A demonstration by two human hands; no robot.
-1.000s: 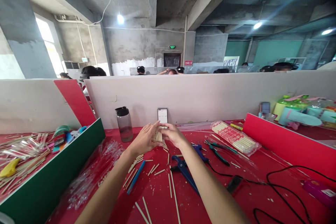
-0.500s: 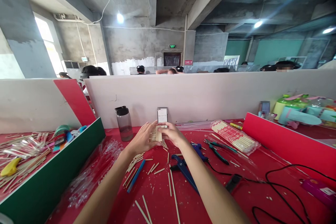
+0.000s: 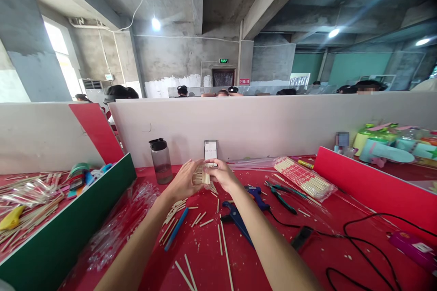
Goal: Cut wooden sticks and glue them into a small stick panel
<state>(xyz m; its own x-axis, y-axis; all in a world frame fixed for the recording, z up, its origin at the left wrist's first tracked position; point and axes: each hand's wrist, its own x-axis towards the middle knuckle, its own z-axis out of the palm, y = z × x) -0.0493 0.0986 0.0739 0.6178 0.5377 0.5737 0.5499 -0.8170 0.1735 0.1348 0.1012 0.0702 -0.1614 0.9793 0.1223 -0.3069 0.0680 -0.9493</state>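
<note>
Gripping stick bundle (image 3: 203, 175) between left hand (image 3: 184, 182), right hand (image 3: 223, 176).

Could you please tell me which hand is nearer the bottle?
Left. The left hand is just right of the bottle; the right hand is farther right, beyond the stick bundle.

Nothing can be read; digits on the phone (image 3: 210, 150) blur.

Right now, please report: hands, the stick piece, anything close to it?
Hands: left hand and right hand both grip the stick panel. Nearby: loose sticks, blue-handled tool on red table.
</note>
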